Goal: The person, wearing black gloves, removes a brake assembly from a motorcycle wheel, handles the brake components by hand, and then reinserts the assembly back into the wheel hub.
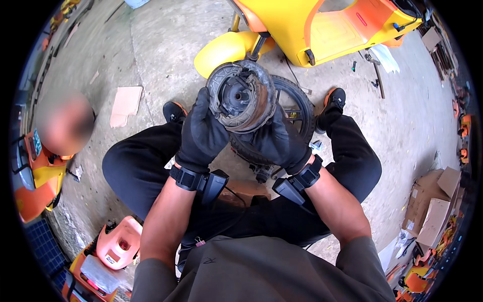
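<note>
A round drum brake plate (232,103) with curved brake shoes and a central hole is held up in front of me, its inner side in view. My left hand (202,128), in a black glove, grips its left edge with the thumb up along the rim. On the lower right, my right hand (282,138), gloved too, closes round the edge; some of its fingers are hidden behind the plate. Beneath and behind it lies a scooter wheel (298,93) with a black tyre, partly covered by the plate and my right hand.
A yellow and orange scooter (292,30) stands ahead, its yellow front mudguard (221,50) close beyond the plate. Flat cardboard (126,105) lies left. A hammer (375,63) rests on the floor at right, and an open cardboard box (430,204) stands lower right. More orange scooter parts (118,241) are lower left.
</note>
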Motion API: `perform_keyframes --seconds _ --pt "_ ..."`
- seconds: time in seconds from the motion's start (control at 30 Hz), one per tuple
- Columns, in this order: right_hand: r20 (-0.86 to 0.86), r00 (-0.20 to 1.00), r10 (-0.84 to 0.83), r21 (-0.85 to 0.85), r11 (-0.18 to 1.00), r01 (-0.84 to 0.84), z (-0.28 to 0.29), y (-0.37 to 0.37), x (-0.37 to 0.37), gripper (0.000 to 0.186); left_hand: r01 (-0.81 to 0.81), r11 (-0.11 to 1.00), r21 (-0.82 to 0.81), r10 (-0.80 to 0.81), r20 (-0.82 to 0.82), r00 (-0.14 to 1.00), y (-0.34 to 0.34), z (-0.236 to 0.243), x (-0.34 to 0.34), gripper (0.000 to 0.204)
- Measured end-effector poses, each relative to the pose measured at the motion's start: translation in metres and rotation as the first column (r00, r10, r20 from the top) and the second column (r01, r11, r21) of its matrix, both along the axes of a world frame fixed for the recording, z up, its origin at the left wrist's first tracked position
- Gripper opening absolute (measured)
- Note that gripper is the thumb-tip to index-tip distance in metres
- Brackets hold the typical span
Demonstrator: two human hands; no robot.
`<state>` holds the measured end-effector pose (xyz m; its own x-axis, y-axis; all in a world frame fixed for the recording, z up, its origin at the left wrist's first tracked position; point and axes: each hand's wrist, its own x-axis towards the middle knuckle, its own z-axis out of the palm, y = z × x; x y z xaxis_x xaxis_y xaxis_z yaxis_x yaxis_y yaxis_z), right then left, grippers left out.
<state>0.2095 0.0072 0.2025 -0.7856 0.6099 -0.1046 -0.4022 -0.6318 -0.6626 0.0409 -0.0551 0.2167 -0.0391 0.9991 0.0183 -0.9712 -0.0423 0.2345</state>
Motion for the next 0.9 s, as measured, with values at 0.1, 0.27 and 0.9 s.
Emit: perform_keyframes --seconds 0.1,0.27,0.9 --pt "-0.335 0.942 -0.031 -0.464 0.875 -0.137 -0.009 0.005 -0.002 0.043 -0.003 1.000 0.000 0.003 0.009 1.000 0.000 -0.003 0.005 0.034" --pt "-0.353 0.934 -0.052 -0.549 0.820 -0.162 -0.012 0.009 0.002 0.041 -0.010 0.999 -0.036 0.009 -0.037 0.999 0.001 -0.003 0.009 0.036" --pt "0.301 0.953 -0.025 0.074 0.997 0.003 0.014 0.055 0.032 0.055 -0.268 0.851 0.451 0.166 -0.717 -0.677 -0.014 -0.021 -0.019 0.052"
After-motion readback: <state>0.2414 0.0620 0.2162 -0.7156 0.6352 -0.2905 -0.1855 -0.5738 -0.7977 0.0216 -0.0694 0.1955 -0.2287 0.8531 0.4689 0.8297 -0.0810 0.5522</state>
